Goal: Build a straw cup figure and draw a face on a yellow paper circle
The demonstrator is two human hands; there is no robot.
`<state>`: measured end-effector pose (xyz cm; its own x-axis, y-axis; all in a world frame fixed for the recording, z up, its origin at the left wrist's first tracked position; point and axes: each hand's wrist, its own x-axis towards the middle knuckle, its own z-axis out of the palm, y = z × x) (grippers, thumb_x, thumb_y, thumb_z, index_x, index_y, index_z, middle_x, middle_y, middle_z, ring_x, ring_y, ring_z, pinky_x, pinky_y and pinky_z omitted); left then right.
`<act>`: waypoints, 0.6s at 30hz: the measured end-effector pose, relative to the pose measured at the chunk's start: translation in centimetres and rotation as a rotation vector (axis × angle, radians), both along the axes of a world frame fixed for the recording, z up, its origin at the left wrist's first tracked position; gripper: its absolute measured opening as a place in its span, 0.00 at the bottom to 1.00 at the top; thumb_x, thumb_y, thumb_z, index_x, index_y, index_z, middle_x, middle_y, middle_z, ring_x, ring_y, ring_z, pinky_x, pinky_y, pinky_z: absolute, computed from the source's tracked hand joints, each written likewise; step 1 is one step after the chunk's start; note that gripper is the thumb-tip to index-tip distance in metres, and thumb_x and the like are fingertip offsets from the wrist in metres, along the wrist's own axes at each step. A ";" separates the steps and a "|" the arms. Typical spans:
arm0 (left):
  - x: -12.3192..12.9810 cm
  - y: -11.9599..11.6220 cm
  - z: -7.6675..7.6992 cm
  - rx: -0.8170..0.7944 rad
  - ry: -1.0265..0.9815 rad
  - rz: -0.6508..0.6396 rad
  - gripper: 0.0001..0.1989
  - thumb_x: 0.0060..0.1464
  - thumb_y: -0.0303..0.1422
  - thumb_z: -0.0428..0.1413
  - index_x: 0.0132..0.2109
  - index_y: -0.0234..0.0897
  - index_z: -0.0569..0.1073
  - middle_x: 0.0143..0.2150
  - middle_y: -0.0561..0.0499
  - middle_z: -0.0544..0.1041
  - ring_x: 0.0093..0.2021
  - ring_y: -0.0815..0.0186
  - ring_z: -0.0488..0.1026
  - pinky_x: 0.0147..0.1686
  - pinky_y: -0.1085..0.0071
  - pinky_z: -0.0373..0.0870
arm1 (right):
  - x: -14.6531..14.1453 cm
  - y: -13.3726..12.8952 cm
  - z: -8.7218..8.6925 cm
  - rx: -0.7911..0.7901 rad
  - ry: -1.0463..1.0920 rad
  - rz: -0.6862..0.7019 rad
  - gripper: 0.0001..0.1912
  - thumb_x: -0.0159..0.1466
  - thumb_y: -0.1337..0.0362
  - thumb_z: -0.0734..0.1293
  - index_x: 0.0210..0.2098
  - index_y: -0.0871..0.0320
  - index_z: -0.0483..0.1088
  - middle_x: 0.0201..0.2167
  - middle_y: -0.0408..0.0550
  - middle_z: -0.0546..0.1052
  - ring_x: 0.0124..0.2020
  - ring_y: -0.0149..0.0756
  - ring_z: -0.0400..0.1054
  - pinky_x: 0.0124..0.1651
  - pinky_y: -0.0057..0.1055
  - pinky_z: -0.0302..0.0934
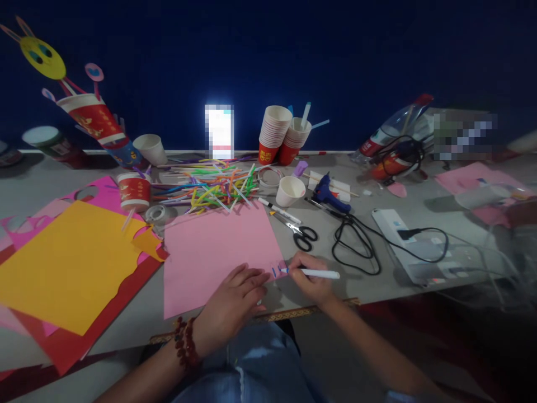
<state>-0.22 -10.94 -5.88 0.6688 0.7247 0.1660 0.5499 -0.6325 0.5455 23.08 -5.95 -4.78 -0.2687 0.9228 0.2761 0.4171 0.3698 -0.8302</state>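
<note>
A sheet of pink paper (218, 252) lies near the table's front edge. My left hand (237, 296) rests flat on its lower right part, fingers spread a little, with a beaded bracelet (187, 342) at the wrist. At the sheet's right edge my right hand (310, 277) grips a white marker (321, 273), its blue tip at the paper. A few short blue strokes (274, 272) show just left of the tip. Black-handled scissors (305, 238) and a second marker (279, 210) lie beyond my right hand.
Yellow paper (71, 263) covers other coloured sheets at left. Colourful pipe cleaners (210, 184), stacked cups (274, 131) and a cup figure (90, 120) stand or lie behind. A blue glue gun (329, 193), black cable (356, 240) and power strip (398, 240) are at right.
</note>
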 end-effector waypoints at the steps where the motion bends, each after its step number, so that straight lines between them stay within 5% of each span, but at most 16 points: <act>1: 0.0 0.0 0.0 0.001 -0.002 -0.002 0.12 0.66 0.34 0.53 0.55 0.39 0.71 0.64 0.48 0.71 0.64 0.60 0.65 0.68 0.53 0.56 | 0.0 0.0 0.0 0.002 0.005 0.005 0.11 0.57 0.70 0.60 0.19 0.55 0.62 0.16 0.38 0.65 0.19 0.29 0.59 0.24 0.27 0.51; 18: 0.0 0.1 0.1 -0.003 -0.016 -0.005 0.12 0.68 0.36 0.51 0.54 0.39 0.71 0.64 0.49 0.71 0.64 0.59 0.65 0.67 0.51 0.57 | 0.4 -0.1 -0.2 -0.013 0.047 0.033 0.12 0.57 0.70 0.61 0.19 0.54 0.62 0.16 0.38 0.64 0.18 0.31 0.58 0.23 0.30 0.51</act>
